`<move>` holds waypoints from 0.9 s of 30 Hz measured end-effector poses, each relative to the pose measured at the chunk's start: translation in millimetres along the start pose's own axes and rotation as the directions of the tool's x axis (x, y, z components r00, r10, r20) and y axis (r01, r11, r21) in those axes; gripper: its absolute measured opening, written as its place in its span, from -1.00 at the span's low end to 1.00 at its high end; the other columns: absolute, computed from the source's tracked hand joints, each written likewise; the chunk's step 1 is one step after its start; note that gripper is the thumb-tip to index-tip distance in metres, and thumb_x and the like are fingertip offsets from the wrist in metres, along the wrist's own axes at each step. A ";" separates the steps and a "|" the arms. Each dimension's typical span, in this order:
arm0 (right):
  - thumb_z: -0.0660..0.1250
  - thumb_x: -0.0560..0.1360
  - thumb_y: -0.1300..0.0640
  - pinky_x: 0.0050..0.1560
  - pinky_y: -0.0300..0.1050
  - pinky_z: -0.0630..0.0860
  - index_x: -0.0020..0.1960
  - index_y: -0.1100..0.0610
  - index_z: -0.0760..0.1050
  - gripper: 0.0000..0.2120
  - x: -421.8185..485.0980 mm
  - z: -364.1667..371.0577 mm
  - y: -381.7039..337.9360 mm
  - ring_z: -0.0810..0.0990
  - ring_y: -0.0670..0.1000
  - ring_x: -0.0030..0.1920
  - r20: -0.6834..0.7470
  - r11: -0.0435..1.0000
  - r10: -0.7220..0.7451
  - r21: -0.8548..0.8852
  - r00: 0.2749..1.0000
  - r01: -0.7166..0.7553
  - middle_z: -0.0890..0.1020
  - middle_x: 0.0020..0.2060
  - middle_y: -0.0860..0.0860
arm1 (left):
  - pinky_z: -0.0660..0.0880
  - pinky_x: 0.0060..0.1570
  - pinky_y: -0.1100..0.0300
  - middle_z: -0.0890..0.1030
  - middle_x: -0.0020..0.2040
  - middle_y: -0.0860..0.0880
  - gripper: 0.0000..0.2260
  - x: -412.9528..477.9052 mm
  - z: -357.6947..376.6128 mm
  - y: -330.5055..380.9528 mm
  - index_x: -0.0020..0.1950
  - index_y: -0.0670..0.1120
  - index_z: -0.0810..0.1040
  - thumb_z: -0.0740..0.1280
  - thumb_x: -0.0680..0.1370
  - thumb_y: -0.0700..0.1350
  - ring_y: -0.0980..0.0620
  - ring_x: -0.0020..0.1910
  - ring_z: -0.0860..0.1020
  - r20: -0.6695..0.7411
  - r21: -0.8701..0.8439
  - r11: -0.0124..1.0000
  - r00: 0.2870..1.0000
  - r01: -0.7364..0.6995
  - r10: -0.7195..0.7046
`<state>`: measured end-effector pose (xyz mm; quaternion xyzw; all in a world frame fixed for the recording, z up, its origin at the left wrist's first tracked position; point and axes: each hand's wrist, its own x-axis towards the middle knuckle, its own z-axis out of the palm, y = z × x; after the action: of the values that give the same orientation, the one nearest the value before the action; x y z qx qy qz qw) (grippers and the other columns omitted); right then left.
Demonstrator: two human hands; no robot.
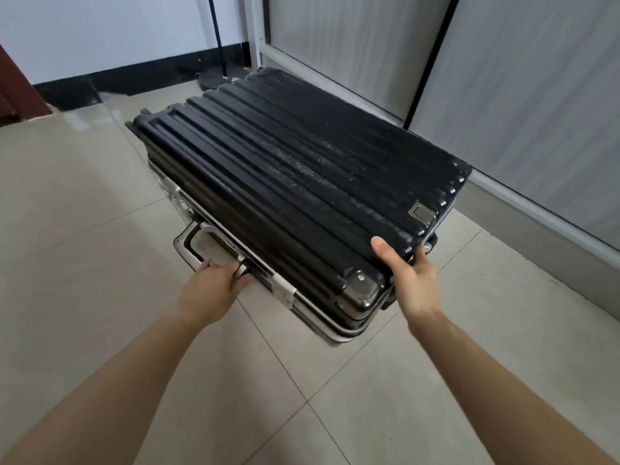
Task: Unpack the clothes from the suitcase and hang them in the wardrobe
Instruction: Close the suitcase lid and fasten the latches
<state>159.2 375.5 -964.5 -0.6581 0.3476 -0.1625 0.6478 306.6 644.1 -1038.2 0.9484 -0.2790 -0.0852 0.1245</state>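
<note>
A black ribbed hard-shell suitcase (295,182) with a silver frame lies flat and closed on the tiled floor. My left hand (214,285) grips the side handle (198,243) on its near left edge, fingers curled round the bar. My right hand (407,276) holds the near right corner, thumb on top of the lid and fingers wrapped round the edge beside a chrome corner cap (360,292). No clothes show. The wardrobe's grey sliding doors (523,105) stand closed just behind and right of the suitcase.
A black floor-stand pole with a round base (218,77) sits in the far corner behind the suitcase. A dark skirting board runs along the white wall. A brown door edge (16,92) shows at far left. Beige floor tiles stretch left and toward me.
</note>
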 end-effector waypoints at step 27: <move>0.19 0.58 -0.23 -0.15 -0.51 0.39 0.32 0.01 0.45 -0.56 0.7 -82.9 39.9 0.51 -0.35 -0.01 -0.277 0.996 -0.059 0.049 0.959 0.076 0.57 0.08 -0.19 | 0.03 0.45 -0.13 0.40 0.39 0.03 -0.52 -86.8 29.4 150.8 0.47 0.03 0.27 0.26 0.56 0.04 -0.01 0.41 0.25 0.384 -0.148 0.988 0.918 -0.043 0.098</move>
<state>94.8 316.9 -994.2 -0.6211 0.4066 -0.2846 0.6065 151.1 563.7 -1015.4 0.8908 -0.3258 -0.2869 0.1342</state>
